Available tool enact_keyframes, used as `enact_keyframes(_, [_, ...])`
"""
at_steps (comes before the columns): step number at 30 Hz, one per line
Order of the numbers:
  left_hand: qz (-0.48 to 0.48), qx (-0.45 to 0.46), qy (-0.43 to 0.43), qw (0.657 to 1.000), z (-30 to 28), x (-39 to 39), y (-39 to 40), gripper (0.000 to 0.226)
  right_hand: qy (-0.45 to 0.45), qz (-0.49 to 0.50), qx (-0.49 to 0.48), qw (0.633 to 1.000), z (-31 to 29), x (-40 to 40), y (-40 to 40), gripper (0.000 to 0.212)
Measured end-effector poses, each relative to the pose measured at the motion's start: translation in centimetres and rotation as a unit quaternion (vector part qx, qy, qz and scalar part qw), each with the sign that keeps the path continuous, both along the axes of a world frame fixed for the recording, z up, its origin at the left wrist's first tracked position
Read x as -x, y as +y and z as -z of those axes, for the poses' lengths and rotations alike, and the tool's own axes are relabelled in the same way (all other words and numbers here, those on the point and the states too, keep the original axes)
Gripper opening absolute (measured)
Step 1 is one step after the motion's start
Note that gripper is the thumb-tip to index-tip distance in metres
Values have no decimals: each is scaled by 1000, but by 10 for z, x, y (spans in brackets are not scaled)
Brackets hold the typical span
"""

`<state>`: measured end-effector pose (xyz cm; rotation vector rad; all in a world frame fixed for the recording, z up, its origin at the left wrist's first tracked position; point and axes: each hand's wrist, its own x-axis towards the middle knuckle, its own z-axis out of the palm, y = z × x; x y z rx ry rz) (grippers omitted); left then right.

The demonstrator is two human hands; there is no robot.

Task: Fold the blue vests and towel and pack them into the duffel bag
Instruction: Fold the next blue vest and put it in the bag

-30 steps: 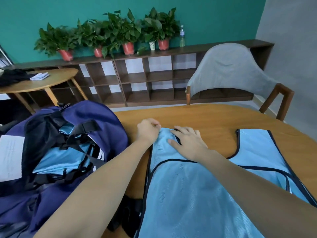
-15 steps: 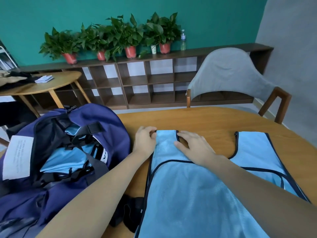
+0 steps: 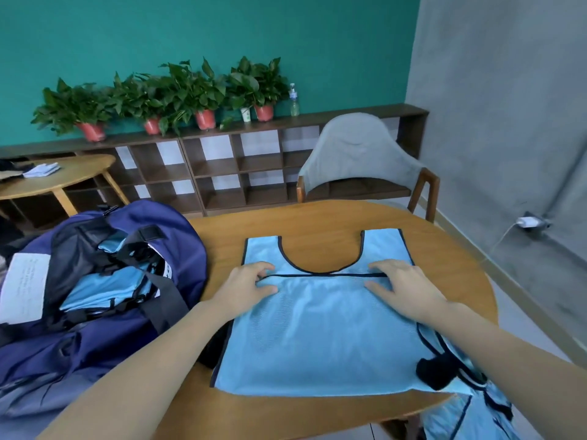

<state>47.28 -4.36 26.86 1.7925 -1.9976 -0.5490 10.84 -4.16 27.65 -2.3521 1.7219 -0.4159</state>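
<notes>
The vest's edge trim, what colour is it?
Dark navy trim on the light blue vest, head view.

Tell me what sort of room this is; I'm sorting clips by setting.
Likely an office lounge or meeting room: a round wooden table with an upholstered chair, low cubby shelving topped with potted plants, and a teal wall.

Worktop (image 3: pixel 333 217): round-edged, light wood grain. Blue vest (image 3: pixel 320 331) lies flat on it, centre-right, shoulder straps toward the far edge, near hem folded up so a dark-trimmed edge crosses just below the neckline. Vest's near-right corner overhangs the worktop edge. Navy duffel bag (image 3: pixel 95 315) sits at the left edge, unzipped, light-blue fabric inside, just beside the vest. A dark item (image 3: pixel 214 347) pokes out between bag and vest, partly under the vest; can't identify it.
</notes>
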Motion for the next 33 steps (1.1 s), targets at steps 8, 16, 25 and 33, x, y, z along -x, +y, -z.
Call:
enact_keyframes(8, [-46,-62,-53,996,-5,-6,-8,53,-47,91,-69,992,-3,52,4,56])
enact_keyframes(16, [-80,-66,-11,995,-7,-13,-12,12,-178,111,-93,973,-3,53,-5,28])
enact_keyframes(25, [-66,-20,-30,997,-8,-8,-6,15,-224,101,-72,967,-7,60,1,13])
enact_keyframes(33, [-42,-34,-22,998,-15,-6,0,18,-217,78,-71,970,-10,64,9,10])
